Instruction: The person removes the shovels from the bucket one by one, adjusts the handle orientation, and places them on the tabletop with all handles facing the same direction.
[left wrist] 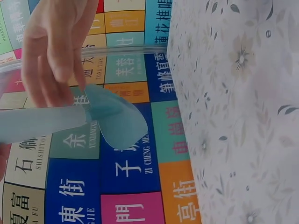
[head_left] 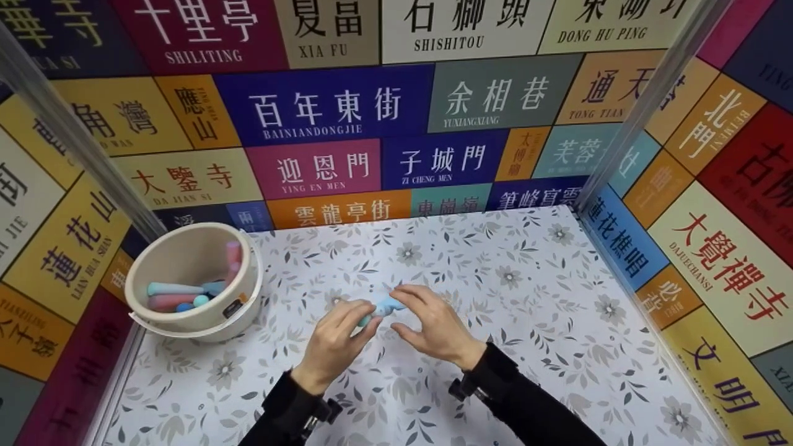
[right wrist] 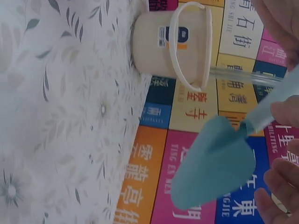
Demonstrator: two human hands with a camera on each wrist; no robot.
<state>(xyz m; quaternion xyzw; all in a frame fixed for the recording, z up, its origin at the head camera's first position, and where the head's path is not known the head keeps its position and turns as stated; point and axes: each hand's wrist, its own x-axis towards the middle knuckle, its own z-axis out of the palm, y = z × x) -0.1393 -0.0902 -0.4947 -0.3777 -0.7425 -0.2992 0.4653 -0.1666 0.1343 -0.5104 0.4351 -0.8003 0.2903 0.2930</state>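
A light blue-green toy trowel (head_left: 388,305) is held up between the two hands, above the table. My left hand (head_left: 337,334) grips its handle (left wrist: 42,123), with thumb and fingers closed around it. The scoop-shaped blade (right wrist: 215,163) of the trowel shows fully in the right wrist view. Beside the trowel is my right hand (head_left: 433,322), its fingers loosely bent and the thumb well apart from them. The right fingertips are close to the trowel; whether they touch it is unclear. Most of the left hand is outside the left wrist view.
A cream bucket (head_left: 139,272) with a handle stands at the left of the floral-covered table (head_left: 508,334). Several coloured toy pieces (head_left: 176,289) lie in it. Walls with coloured sign panels (head_left: 328,102) enclose the back and both sides.
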